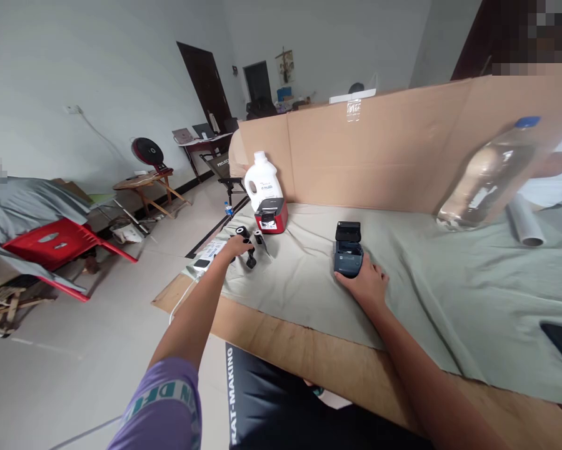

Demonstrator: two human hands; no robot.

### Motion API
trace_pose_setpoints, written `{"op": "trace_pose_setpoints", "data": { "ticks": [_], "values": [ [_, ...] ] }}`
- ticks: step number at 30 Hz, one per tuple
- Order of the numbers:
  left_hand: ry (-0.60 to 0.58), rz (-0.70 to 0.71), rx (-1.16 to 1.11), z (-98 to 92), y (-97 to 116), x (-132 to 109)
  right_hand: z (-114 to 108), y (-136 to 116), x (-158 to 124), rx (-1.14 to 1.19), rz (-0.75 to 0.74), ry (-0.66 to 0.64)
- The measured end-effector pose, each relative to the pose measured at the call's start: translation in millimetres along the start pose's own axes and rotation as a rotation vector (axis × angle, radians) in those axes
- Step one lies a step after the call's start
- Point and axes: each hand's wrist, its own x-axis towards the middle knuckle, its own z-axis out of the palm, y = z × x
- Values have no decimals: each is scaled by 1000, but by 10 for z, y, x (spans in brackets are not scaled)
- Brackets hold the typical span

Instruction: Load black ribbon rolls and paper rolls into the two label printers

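My right hand (369, 284) grips the right side and near edge of a small dark-blue label printer (348, 264) on the cloth. Its black lid (348, 231) is flipped up, so the inner bay shows. My left hand (237, 245) is over a cluster of small rolls to the left, fingers stretched out and partly apart. Just beyond it sits a black roll with a white core (242, 232). Beside the fingertips stands another small roll (258, 237) with a loose strip, and a black piece (251, 261) lies under them. Whether the fingers touch any is unclear.
A red and black boxy device (272, 217) stands before a white jug (264, 178). A cardboard wall (365, 150) borders the table's back. On the right are a big clear bottle (489, 169) and a film roll (527, 222). A white power strip (210, 253) lies left. People sit at both sides.
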Motion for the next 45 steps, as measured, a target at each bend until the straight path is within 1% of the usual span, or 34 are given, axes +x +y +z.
{"op": "trace_pose_setpoints", "data": {
  "ticks": [2, 4, 6, 7, 10, 12, 17, 20, 22, 25, 28, 30, 31, 33, 36, 37, 38, 40, 42, 45],
  "values": [
    [-62, -38, 52, 89, -31, 44, 0, 4, 2, 0, -4, 7],
    [-98, -49, 111, 120, -56, 84, -4, 3, 4, 1, -6, 9],
    [-87, -31, 163, 95, -60, 128, -12, 0, 4, 3, 1, 2],
    [-61, -11, 188, 70, -50, 155, -16, -3, 4, 4, 6, -3],
    [63, 73, 251, -1, 23, 262, -23, -8, 5, 13, 10, -10],
    [103, 136, 281, -8, 91, 355, -24, -9, 5, 16, 6, -12],
    [33, 295, 301, 91, 245, 541, -31, -6, -1, 8, 1, -20],
    [76, 378, 289, 143, 342, 509, -34, -8, -5, 0, -5, -4],
    [131, 455, 271, 182, 433, 399, -34, -13, -5, -2, 1, 1],
    [186, 621, 205, 303, 643, 120, -38, -25, -8, 5, 15, 0],
    [197, 803, -59, 518, 970, -222, -44, -33, -18, 22, 17, -7],
    [172, 880, -227, 689, 1244, -424, -46, -30, -25, 31, 15, -6],
    [144, 914, -264, 775, 1387, -503, -45, -26, -27, 36, 16, -3],
    [41, 988, -291, 939, 1667, -601, -43, -17, -28, 50, 20, -4],
    [-218, 1092, -242, 1153, 2020, -606, -36, -5, -22, 81, 27, -26],
    [-286, 1130, -188, 1215, 2116, -582, -32, -1, -18, 87, 28, -32],
    [-328, 1171, -104, 1273, 2199, -554, -29, 2, -14, 92, 29, -35],
    [-336, 1229, 94, 1369, 2332, -505, -25, 7, -6, 99, 31, -35],
    [-314, 1235, 240, 1427, 2417, -480, -26, 12, -2, 112, 38, -36],
    [-289, 1220, 321, 1442, 2466, -490, -26, 21, -3, 133, 41, -37]
  ]
}}
